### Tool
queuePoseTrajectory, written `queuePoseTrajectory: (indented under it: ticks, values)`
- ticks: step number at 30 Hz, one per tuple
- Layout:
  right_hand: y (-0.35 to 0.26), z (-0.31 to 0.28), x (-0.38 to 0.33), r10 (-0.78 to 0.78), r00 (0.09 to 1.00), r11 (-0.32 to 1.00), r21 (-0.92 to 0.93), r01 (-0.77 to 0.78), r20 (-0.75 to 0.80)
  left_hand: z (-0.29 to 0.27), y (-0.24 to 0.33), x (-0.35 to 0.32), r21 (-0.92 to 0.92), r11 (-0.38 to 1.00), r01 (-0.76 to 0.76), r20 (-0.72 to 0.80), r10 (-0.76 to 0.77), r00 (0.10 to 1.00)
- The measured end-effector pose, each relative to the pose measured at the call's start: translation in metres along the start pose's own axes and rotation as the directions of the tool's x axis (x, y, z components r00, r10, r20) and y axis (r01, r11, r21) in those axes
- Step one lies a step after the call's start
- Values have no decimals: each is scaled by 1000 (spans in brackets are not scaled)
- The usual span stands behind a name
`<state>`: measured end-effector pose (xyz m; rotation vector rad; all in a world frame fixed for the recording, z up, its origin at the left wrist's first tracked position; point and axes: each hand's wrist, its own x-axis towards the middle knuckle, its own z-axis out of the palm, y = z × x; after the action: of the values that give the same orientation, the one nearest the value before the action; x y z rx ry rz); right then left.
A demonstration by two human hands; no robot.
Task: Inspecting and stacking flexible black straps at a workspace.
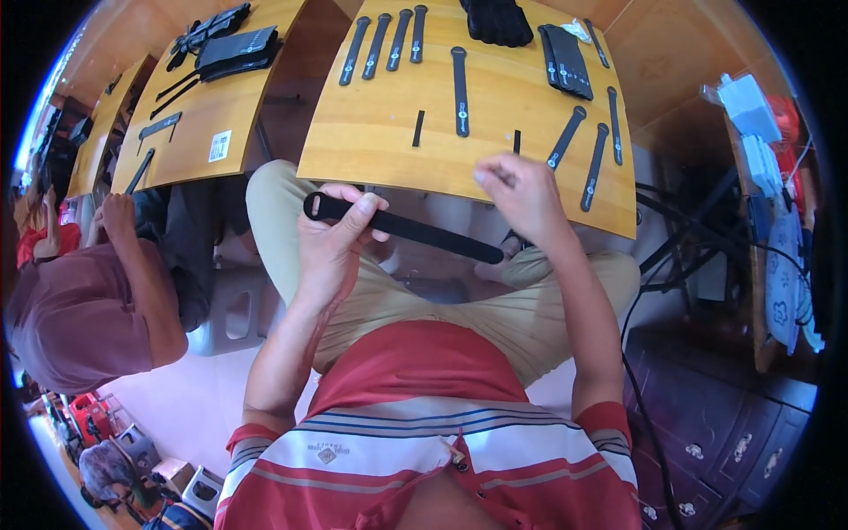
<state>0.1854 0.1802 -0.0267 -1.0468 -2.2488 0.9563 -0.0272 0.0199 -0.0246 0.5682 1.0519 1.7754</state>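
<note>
My left hand (340, 234) grips a black strap (433, 234), thumb on top, near its wider end with a slot. The strap slants down to the right over my lap, its other end free. Above the front edge of the wooden table (380, 163), my right hand (523, 196) is closed with thumb and fingertips together; whatever they hold, if anything, cannot be made out. Just beyond it lies a short black strip (518, 141), and a second short strip (419, 129) lies further left. A single long strap (460, 93) with a rounded end rests between them.
Several similar straps (395, 42) lie in a row at the far left, others (595, 168) at the right. A black strap bundle (565, 62) and a dark cloth item (496, 22) sit at the back. At left, another person (97, 300) works at a separate table (190, 132).
</note>
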Motion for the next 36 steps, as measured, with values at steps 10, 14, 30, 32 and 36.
queuePoseTrajectory:
  ticks: [10,14,30,32,36]
  values:
    - [7,32,91,118,991,814,-565,-133,-64,-15,-2,6,57,985,165,11,-166,986]
    - [1,28,102,291,956,811,-524,-261,-26,-25,-7,10,9,975,221,39,-221,975]
    - [4,6,103,390,918,743,-565,-360,-73,-30,-9,26,11,963,271,79,-271,959]
    - [5,7,103,398,911,742,-546,-388,-106,-28,-8,27,23,966,257,61,-258,964]
    - [11,8,101,390,912,764,-509,-397,-126,-25,-10,30,61,971,231,55,-234,971]
